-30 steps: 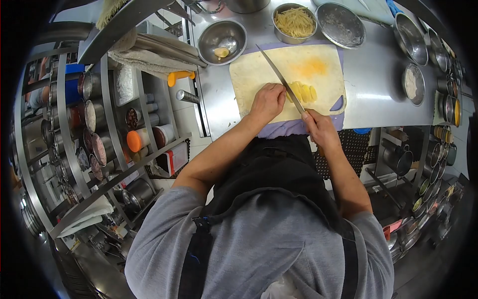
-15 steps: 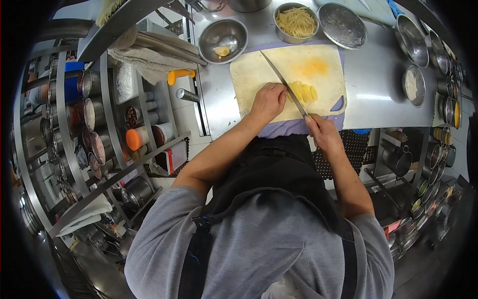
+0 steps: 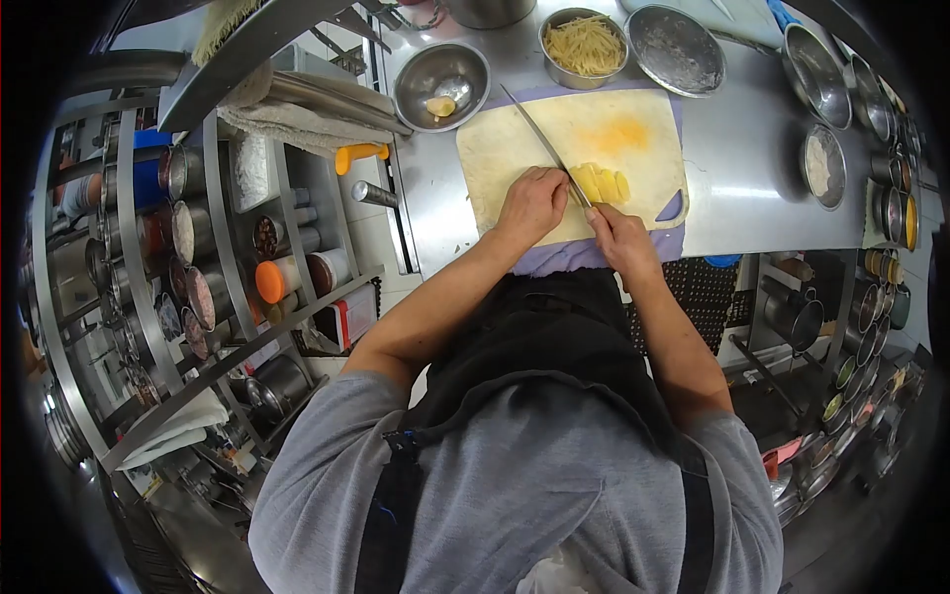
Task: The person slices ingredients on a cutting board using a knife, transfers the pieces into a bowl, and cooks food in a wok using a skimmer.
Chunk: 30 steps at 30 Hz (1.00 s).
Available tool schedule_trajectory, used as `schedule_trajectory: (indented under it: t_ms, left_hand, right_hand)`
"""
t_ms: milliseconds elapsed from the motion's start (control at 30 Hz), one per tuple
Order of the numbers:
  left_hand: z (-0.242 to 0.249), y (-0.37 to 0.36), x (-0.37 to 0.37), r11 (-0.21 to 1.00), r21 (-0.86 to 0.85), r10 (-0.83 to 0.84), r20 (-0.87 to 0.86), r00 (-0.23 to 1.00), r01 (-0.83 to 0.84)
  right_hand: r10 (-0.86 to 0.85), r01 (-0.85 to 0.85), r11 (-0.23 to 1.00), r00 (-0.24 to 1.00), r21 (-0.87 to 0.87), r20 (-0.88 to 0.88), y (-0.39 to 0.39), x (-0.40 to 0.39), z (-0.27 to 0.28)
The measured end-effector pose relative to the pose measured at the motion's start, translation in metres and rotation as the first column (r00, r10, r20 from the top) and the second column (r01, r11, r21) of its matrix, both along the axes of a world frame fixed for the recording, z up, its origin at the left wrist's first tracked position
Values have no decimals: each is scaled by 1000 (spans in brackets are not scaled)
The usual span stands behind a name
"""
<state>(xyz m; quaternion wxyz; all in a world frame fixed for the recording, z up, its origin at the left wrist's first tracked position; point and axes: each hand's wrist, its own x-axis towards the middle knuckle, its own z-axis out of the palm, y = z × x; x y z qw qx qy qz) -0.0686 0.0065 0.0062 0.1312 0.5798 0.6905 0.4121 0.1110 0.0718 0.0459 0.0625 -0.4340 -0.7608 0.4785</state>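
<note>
Head view: right hand (image 3: pixel 620 241) gripping knife (image 3: pixel 547 147), left hand (image 3: pixel 531 203) clamping potato (image 3: pixel 600 183); several slices cut, some left.

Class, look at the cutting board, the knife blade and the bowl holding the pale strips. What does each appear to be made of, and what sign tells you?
Cutting board: probably plastic, matt cream, with a yellow stain.
Knife blade: metal, likely steel; thin, grey, faintly glinting.
Bowl: polished metal, probably stainless steel; its rim is shiny and reflective, like the worktop around it.
</note>
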Motion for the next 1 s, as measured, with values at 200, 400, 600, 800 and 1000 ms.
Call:
schedule_trajectory:
  t_ms: [200, 400, 600, 800, 1000]
  left_hand:
    - [2, -1, 0, 1000, -10, 6, 4, 1000, -6]
    - [3, -3, 1, 999, -35, 15, 6, 1000, -15]
    - [1, -3, 1, 1000, -18, 21, 15, 1000, -20]
    - [3, -2, 1, 1000, -3, 11, 5, 1000, -11]
    - [4, -5, 7, 1000, -7, 15, 12, 1000, -15]
  right_hand:
    - [-23, 23, 997, 1000, -79, 0, -1, 8, 13]
    - [-54, 59, 972, 998, -227, 26, -2, 8, 27]
    - [0, 12, 980, 998, -200, 62, -8, 32, 32]
    - [-9, 19, 982, 998, -186, 56, 0, 8, 21]
    - [-10, 21, 981, 998, -192, 55, 0, 11, 17]
